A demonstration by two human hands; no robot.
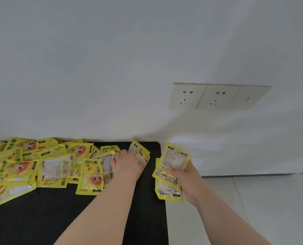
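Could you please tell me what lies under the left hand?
Yellow packets at the pile's right end show around the left hand, on the black table. The hand covers their middles, so their count is hidden.

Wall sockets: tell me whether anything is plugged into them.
No, both wall sockets show bare slots, with no plug or cable in either.

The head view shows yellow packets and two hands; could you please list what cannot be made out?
Head view:
left hand fingertips, buried among packets; grip unclear.
Count of the held packets in the right hand: they overlap.
packet pile: cut off by left edge.
Back-label print: blurred, too small.
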